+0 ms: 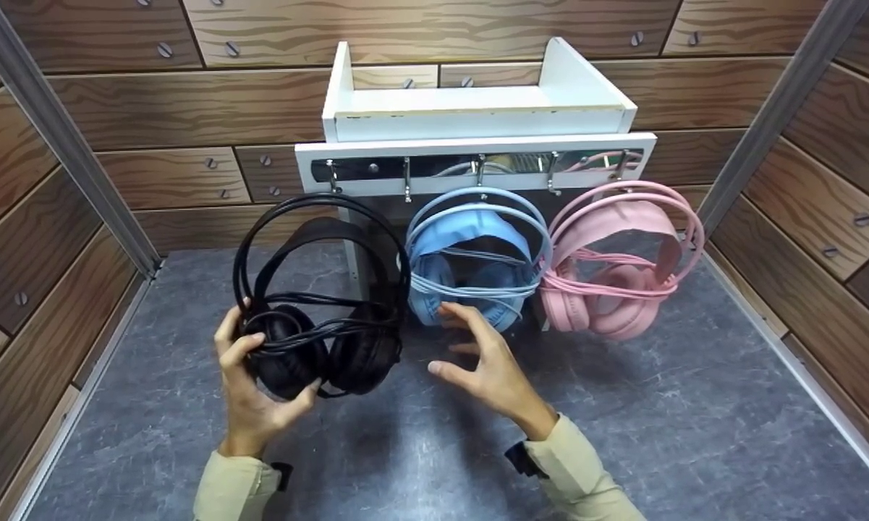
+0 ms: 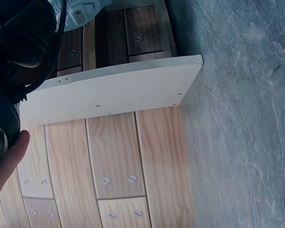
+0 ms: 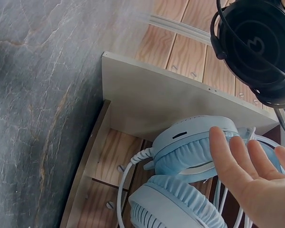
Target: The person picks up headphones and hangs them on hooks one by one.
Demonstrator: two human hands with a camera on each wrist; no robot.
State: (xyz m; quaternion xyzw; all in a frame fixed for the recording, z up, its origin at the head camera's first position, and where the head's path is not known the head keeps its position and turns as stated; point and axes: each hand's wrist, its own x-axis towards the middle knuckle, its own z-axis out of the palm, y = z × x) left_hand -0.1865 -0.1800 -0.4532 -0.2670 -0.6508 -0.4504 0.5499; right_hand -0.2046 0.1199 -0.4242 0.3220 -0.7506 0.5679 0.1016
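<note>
My left hand grips a pair of black headphones by one ear cup, the cable bundled across the cups. Their headband reaches up beside the leftmost hook; whether it touches the hook, I cannot tell. In the left wrist view, a finger lies against the black cup. My right hand has its fingers spread and holds nothing. It is just in front of blue headphones, which hang from the rack; the right wrist view shows their light blue cups beside my fingers. Pink headphones hang at the right.
A white shelf rack with a row of metal hooks stands against the wood-patterned back wall. Its side panel reaches down to the grey marbled surface. Wood-patterned side walls enclose the space.
</note>
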